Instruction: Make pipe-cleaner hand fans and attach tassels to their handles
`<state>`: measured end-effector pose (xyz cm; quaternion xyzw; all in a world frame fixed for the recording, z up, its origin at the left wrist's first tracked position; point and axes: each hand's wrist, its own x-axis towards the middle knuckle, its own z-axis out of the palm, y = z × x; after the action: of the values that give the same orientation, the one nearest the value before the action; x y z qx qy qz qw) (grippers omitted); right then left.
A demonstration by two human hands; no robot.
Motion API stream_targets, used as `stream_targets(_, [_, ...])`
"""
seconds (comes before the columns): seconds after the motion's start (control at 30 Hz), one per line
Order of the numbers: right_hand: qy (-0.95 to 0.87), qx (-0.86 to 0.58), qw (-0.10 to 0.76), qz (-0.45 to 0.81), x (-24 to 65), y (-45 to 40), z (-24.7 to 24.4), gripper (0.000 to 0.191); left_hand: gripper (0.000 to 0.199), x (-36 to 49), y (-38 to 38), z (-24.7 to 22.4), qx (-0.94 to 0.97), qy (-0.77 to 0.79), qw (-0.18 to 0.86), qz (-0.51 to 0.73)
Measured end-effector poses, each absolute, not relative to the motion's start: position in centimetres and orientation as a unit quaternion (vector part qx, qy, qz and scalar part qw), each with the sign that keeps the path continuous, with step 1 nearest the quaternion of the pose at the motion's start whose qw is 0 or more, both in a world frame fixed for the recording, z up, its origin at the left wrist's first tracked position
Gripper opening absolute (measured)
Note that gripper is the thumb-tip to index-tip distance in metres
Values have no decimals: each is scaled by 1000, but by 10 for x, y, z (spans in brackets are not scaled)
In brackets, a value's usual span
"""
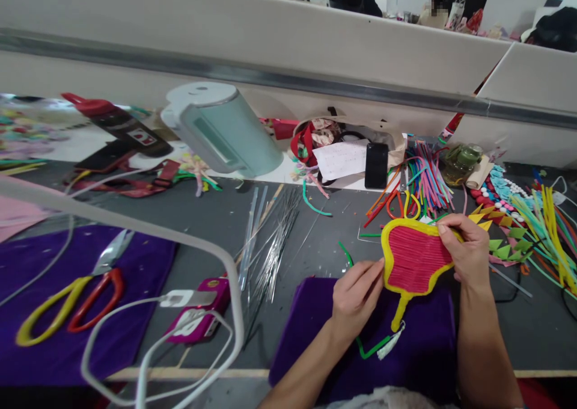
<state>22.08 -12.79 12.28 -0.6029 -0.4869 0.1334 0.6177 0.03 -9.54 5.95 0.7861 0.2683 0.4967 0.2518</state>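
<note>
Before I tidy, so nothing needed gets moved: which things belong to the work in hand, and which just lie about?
Likely the work's:
fan, held by left hand and right hand
white tassel
colored stem bundle

Likely just lying about:
green jug
red-topped bottle
black phone

Your left hand (pixel 356 295): one, bare, wrist bare likewise. Your left forearm (pixel 311 361): bare along its visible length, slim, tapering toward the wrist. Your right hand (pixel 469 252): one, bare. Your right forearm (pixel 484 343): bare, smooth in outline, widening away from the wrist. Your garment (pixel 383 398): one, pale greyish white, rumpled, a small portion visible at the bottom edge; cut and fabric indeterminable.
</note>
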Motion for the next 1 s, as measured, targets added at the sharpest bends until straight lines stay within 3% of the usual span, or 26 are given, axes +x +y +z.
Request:
stream_targets(0.2, [-489, -600, 619, 135, 220, -127, 122, 8, 44, 1, -95, 63, 792, 239, 258, 499])
stream_targets(0.63, [-498, -587, 625, 130, 223, -126, 119, 7, 33, 2, -97, 53, 763, 276, 268, 519])
stream_targets(1.0, [-502, -592, 618, 126, 221, -126, 121, 7, 44, -3, -95, 52, 806, 252, 228, 485])
